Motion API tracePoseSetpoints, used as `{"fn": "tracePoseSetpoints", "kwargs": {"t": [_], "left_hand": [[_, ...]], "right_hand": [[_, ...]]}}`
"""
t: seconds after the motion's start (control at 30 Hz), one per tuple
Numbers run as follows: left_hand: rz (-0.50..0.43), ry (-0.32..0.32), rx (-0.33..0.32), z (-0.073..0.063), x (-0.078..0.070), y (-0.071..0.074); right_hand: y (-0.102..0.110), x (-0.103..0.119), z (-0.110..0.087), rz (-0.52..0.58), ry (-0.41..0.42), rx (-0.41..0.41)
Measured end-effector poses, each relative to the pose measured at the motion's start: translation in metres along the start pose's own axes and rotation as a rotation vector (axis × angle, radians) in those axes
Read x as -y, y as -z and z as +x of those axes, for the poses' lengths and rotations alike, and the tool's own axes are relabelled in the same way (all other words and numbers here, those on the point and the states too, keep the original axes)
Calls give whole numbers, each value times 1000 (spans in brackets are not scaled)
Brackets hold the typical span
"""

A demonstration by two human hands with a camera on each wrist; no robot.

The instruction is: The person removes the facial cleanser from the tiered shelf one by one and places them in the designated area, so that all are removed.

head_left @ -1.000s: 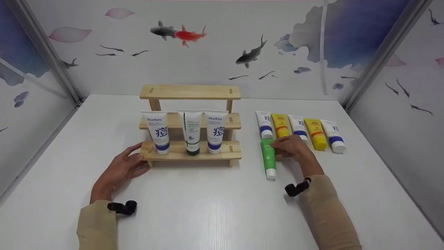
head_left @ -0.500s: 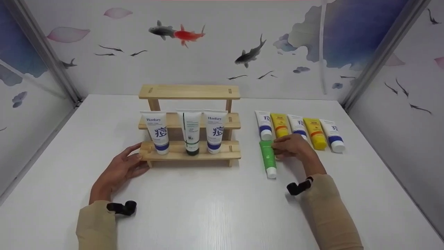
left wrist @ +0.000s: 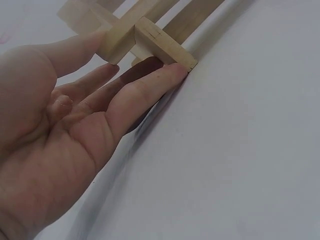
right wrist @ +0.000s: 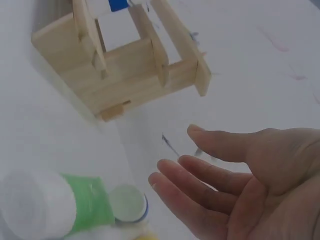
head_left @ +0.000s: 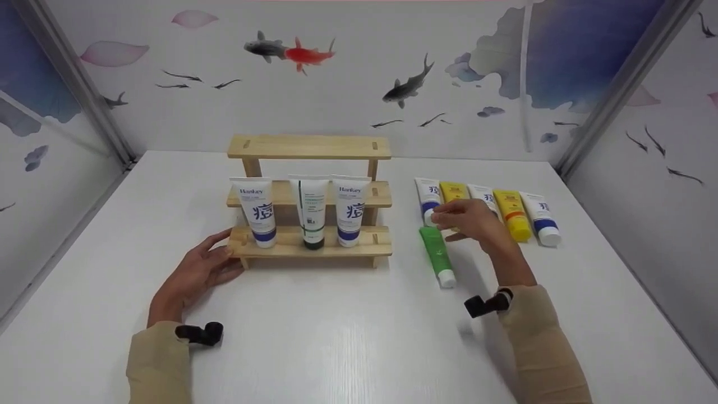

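Observation:
At the left end of a stepped wooden display rack [head_left: 308, 247], my left hand [head_left: 193, 275] holds the lowest shelf. In the left wrist view its thumb [left wrist: 80, 52] lies against the shelf's end and the forefinger reaches the support below. A green squeeze tube [head_left: 437, 255] with a white cap lies slantwise on the table, cap toward me. My right hand [head_left: 471, 221] is just above the tube's far end, fingers extended and holding nothing. In the right wrist view, thumb and fingers [right wrist: 200, 187] are apart, and the green tube shows at lower left.
Two white-and-blue tubes [head_left: 258, 213] and a white tube with a dark green cap [head_left: 312, 213] stand on the lowest shelf. Behind the right hand lies a row of white-and-blue tubes [head_left: 541, 219] and yellow tubes [head_left: 511, 216]. Printed walls [head_left: 336, 106] enclose the table.
My right hand has let go of the green tube and lifted slightly away. The tube's cap end has swung a little to the right. My left hand stays at the rack.

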State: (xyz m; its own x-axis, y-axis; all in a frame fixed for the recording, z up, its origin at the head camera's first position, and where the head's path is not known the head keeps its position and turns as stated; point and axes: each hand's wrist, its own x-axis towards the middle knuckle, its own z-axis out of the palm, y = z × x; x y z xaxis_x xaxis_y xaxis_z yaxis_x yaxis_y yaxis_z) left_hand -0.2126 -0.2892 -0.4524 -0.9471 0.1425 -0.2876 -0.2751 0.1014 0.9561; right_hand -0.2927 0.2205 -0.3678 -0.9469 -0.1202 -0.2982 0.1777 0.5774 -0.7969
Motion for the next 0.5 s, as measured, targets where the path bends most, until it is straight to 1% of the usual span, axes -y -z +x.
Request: {"fn": "tracePoseSetpoints", "kwargs": {"t": [0.17, 0.27, 0.37, 0.5], "left_hand": [[7, -10, 4, 0, 0, -1], [2, -6, 10, 1, -1, -3], [3, -5, 13, 2, -1, -3], [8, -3, 2, 0, 0, -2]], "right_hand": [[-13, 16, -13, 58, 217, -4], [-21, 23, -21, 68, 317, -13], [-30, 31, -25, 58, 380, -17], [-44, 39, -26, 65, 422, -2]]}}
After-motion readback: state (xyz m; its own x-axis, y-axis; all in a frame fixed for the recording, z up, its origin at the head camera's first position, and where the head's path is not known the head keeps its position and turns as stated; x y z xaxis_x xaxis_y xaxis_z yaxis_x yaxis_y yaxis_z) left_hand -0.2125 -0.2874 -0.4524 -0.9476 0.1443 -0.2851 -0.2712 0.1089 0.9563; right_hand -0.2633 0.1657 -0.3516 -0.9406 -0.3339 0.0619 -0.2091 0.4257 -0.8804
